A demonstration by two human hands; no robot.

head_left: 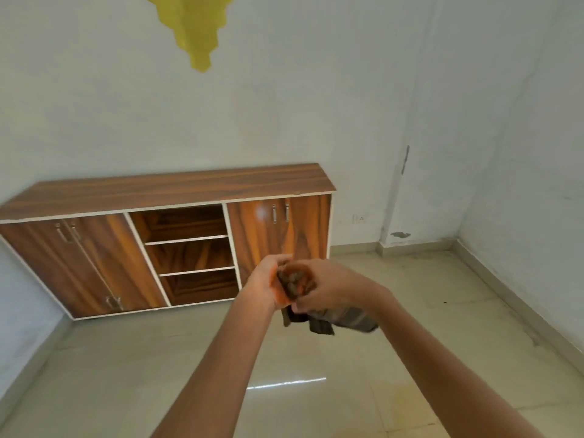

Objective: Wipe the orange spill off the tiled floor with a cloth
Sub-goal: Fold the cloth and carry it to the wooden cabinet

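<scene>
The left hand [268,287] and right hand [330,287] are clutching the bunched cloth [344,320] above the tiled floor [126,374]; a faint orange smear [410,398] is showing below them, so wiping seems unfinished.

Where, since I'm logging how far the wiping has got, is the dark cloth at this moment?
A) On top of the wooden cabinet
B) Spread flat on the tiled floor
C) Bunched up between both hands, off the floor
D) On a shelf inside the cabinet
C: the left hand and the right hand both grip the cloth, bunched between them in the air, with its loose end hanging below the right hand.
</scene>
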